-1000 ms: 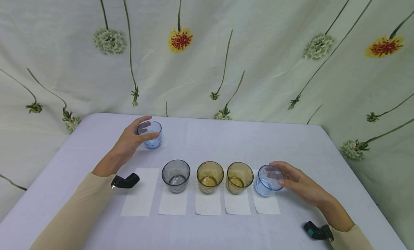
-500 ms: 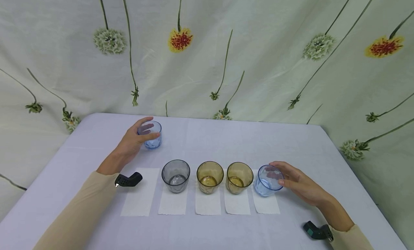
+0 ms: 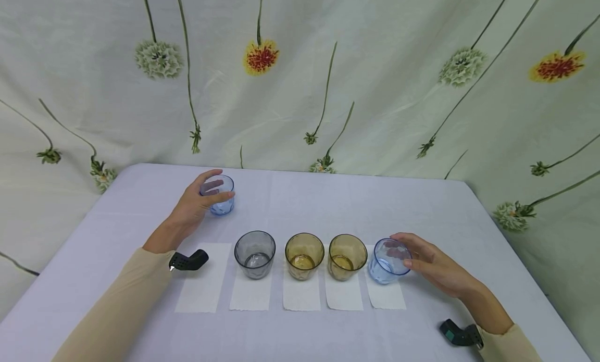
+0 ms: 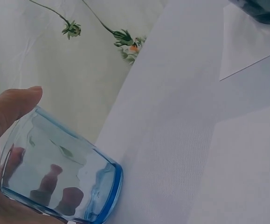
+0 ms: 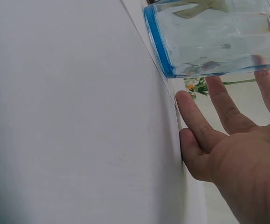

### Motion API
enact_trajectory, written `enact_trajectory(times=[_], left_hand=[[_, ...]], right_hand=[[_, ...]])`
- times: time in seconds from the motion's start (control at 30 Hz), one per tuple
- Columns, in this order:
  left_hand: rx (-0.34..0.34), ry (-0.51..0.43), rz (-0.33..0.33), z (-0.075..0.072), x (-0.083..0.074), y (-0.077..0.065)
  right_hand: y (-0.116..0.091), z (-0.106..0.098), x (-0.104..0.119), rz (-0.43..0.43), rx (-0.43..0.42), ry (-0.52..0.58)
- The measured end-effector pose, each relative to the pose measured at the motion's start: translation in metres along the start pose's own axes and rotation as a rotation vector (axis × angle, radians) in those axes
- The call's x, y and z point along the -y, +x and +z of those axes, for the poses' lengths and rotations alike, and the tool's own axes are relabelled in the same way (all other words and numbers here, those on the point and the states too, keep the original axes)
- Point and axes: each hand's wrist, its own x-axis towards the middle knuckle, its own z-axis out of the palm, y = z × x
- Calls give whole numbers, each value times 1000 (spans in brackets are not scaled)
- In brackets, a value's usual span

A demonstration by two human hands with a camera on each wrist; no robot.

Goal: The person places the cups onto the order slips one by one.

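Observation:
At the back left of the table in the head view, my left hand point(image 3: 189, 206) grips a blue drinking glass point(image 3: 222, 198), thumb on the near side. Its fingertips show through the clear wall of that glass point(image 4: 60, 172) in the left wrist view. My right hand point(image 3: 438, 268) holds a second blue glass point(image 3: 385, 271) at the right end of a row, thumb and fingers on either side near the rim. In the right wrist view its palm stays apart from the glass point(image 5: 209, 42). A grey glass point(image 3: 255, 255) and two amber glasses point(image 3: 304, 255), point(image 3: 347, 255) stand upright between the hands.
Several white paper strips point(image 3: 199, 284) lie in a row on the white-covered table point(image 3: 300, 336). The grey and amber glasses each stand at the top of a strip; the leftmost strip bears no glass. A flowered cloth point(image 3: 384, 91) hangs behind the table.
My left wrist and forearm have shifted slightly to the right, while the glass in that hand stays nearly in place. My right hand and the row of glasses look unmoved.

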Motion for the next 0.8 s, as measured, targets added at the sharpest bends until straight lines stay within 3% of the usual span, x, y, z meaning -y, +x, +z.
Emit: enact_trajectory(times=[0.6,0.8], left_hand=[[-32,-11,-13,5,-1,0],[-30,34,9,1,-5,-5]], right_hand=[[0,1,0,11,-2,-9],[0,1,1,13,-6,-18]])
